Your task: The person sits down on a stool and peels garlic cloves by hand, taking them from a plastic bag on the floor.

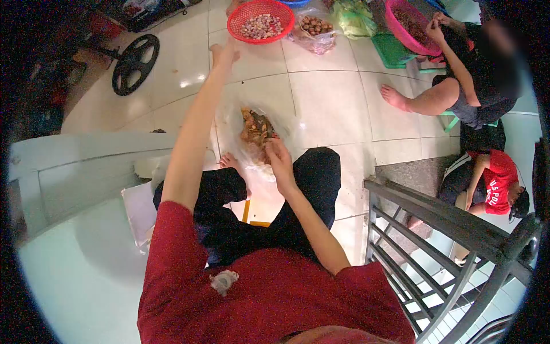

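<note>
My left hand (224,55) reaches forward at arm's length, just below the left rim of a red plastic basket (234,28); its fingers look spread, slightly blurred. Small white and purplish bulbs (262,27), like peeled shallots, lie in the basket. In front of my knees, a clear plastic bag (232,129) sits open on the floor with brown and orange scraps (256,127) like dry skins inside. My right hand (279,160) is over the bag's right side, fingers bent together around something small; a bit of red shows at the fingertips, its kind unclear.
A bag of round brown bulbs (316,26) and a bag of green vegetables (354,18) stand right of the basket. Another person (475,74) sits beside a pink basket (395,26); a person in red (497,180) sits beyond the metal railing (435,215). A black wheel (136,65) is at left.
</note>
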{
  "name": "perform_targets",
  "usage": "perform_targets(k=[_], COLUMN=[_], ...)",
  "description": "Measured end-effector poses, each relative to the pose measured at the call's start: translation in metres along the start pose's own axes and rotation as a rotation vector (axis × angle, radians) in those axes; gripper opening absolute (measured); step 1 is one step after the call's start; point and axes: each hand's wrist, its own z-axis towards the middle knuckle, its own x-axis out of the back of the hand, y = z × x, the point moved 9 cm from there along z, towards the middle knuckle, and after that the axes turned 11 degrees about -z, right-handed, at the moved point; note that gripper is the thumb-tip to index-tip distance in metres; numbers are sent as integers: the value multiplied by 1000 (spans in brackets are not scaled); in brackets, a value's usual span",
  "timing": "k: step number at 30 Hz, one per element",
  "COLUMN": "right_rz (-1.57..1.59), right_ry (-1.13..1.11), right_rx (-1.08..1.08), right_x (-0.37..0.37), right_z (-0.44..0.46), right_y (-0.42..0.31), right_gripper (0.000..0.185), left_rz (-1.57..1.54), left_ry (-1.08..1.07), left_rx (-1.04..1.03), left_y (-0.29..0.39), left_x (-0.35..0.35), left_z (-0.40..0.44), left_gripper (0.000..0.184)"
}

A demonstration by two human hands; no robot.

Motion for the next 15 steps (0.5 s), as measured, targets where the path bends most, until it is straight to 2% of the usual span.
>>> perform_targets(k=[1, 3, 5, 6, 7, 9, 10, 11, 13, 15], right_rz=[-68, -90, -18, -13, -14, -171, -12, -8, -152, -184], right_ry=[15, 31, -68, -56, -60, -48, -137, -144, -224, -262], right_rx=[19, 106, -54, 43, 45, 187, 160, 155, 512, 532], right_x=[-1, -4, -11, -12, -12, -15, -26, -32, -53, -63], right_z=[0, 3, -5, -3, 0, 5, -4, -4, -15, -24], right_y=[-3, 0, 7, 10, 23, 33, 21, 26, 12, 19], right_gripper=[25, 23, 31, 30, 30, 17, 17, 17, 21, 23], left_rz=[171, 411, 535, 617, 697, 461, 556, 649, 559, 451], left_ry=[-40, -229, -333, -414, -498, -641, -649, -652, -657, -653], left_rx=[-4, -81, -111, -31, 47, -66, -47, -29, 36, 115], left_y=[5, 9, 25, 22, 18, 24, 8, -1, -17, -33], left_x=[9, 29, 44, 58, 72, 91, 111, 126, 143, 152], left_z=[-27, -67, -127, -152, -176, -240, -260, -277, -309, -344], left_gripper=[69, 80, 63, 55, 47, 32, 30, 29, 32, 35])
